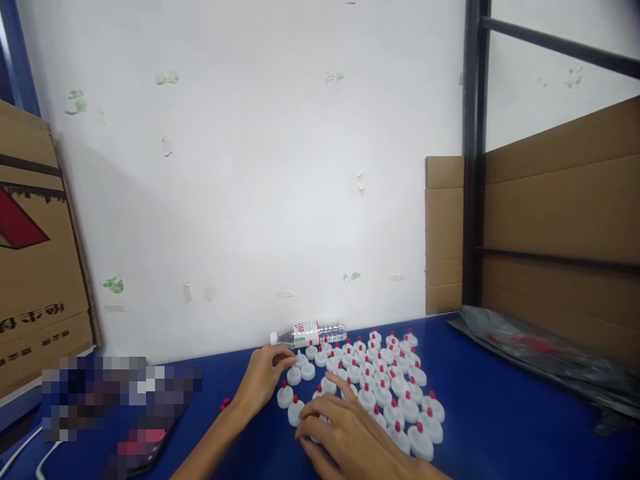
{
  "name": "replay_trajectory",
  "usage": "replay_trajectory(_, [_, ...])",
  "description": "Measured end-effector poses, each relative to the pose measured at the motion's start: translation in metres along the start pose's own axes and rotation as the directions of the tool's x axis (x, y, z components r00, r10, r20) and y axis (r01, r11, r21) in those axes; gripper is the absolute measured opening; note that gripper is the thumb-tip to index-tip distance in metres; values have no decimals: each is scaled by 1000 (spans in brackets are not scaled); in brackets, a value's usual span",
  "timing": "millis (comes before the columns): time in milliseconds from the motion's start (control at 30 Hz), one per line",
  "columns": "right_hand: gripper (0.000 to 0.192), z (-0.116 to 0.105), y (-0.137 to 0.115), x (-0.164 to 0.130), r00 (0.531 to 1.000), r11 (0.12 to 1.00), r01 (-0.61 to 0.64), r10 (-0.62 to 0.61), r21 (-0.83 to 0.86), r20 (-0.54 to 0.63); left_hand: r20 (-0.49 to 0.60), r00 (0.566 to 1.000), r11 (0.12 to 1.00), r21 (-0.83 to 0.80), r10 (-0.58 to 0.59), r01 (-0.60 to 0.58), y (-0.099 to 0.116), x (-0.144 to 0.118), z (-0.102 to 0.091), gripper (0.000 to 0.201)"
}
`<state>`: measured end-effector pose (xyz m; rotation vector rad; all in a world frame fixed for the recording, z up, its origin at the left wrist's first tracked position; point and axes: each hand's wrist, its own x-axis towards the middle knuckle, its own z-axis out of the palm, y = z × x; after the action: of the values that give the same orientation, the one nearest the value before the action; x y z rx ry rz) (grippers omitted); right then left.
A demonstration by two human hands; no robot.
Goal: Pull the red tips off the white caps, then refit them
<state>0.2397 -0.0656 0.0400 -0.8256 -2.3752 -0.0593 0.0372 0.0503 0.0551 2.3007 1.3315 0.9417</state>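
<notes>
Many white round caps with red tips [367, 398] stand in a tight cluster on the blue table [240, 373]. My left hand [263, 377] is at the cluster's left edge, thumb and fingers pinched together beside a few white caps without visible red tips [294, 376]. Whatever is in that pinch is too small to make out. Over the front left of the cluster, my right hand [345, 427] lies palm down with its fingers bent and apart. It covers some caps, and its fingertips touch or hover just over them; I cannot tell which.
A clear plastic bottle [306, 333] lies on its side against the wall. Small red pieces [225, 404] are left of my left forearm. A phone [150, 453] and white cables lie at left. Grey plastic bags [540, 360] and cardboard [560, 220] are at right, a carton [40, 267] at left.
</notes>
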Motion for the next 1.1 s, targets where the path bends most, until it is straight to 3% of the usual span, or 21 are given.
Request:
replay_trajectory(400, [13, 0, 0, -1, 1000, 1000, -9, 9, 17, 0, 15, 999, 998, 57, 41, -42, 7, -7, 3, 32])
replay_trajectory(600, [13, 0, -1, -2, 999, 999, -12, 14, 51, -35, 26, 997, 990, 121, 69, -71, 1, -3, 6, 21])
replay_trajectory(700, [15, -7, -1, 0, 998, 997, -29, 33, 65, -58, -26, 992, 977, 175, 125, -119, 1, -4, 1, 20])
replay_trajectory(833, [23, -23, 2, 4, 981, 984, -159, 167, 82, -103, -122, 954, 936, 264, 273, -234, 14, -11, -13, 21])
replay_trajectory(933, [31, -32, 5, 5, 948, 957, -278, 287, 81, -137, -149, 870, 853, 331, 469, -403, 32, -25, -20, 21])
replay_trajectory(1033, [48, -32, 7, 3, 931, 928, -339, 354, 158, -84, -164, 614, 606, 480, 772, -634, 51, -45, -18, 21])
replay_trajectory(1067, [50, -31, 8, 2, 929, 917, -345, 364, 201, -66, -167, 551, 553, 495, 818, -670, 55, -50, -16, 21])
replay_trajectory(1100, [51, -29, 8, 1, 925, 903, -353, 376, 247, -55, -180, 521, 535, 492, 834, -687, 59, -55, -14, 21])
